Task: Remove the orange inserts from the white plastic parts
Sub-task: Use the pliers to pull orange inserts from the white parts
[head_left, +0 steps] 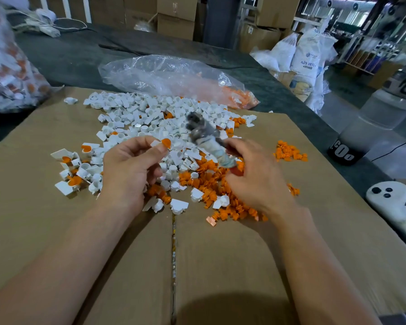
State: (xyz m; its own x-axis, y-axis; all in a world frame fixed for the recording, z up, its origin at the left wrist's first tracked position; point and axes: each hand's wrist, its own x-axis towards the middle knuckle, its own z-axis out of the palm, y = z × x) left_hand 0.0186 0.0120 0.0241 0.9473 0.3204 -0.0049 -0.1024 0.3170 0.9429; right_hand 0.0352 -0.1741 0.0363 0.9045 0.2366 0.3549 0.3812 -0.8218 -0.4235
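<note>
My left hand (129,165) pinches a white plastic part with an orange insert (162,143) between thumb and fingers, above the pile. My right hand (256,174) grips a grey metal tool (204,134) wrapped in tape; its head is blurred and points up toward the held part. Under both hands, a heap of empty white parts (150,118) spreads across the cardboard sheet (56,231). Loose orange inserts (211,181) lie below my right hand. A few white parts that still hold orange inserts (75,170) sit at the left of the heap.
A clear bag with orange inserts (178,78) lies behind the heap. Another bag of filled parts (7,73) is at far left. A small orange cluster (290,152) sits at right. A white controller (394,205) and a dark bottle (352,146) stand by the right edge.
</note>
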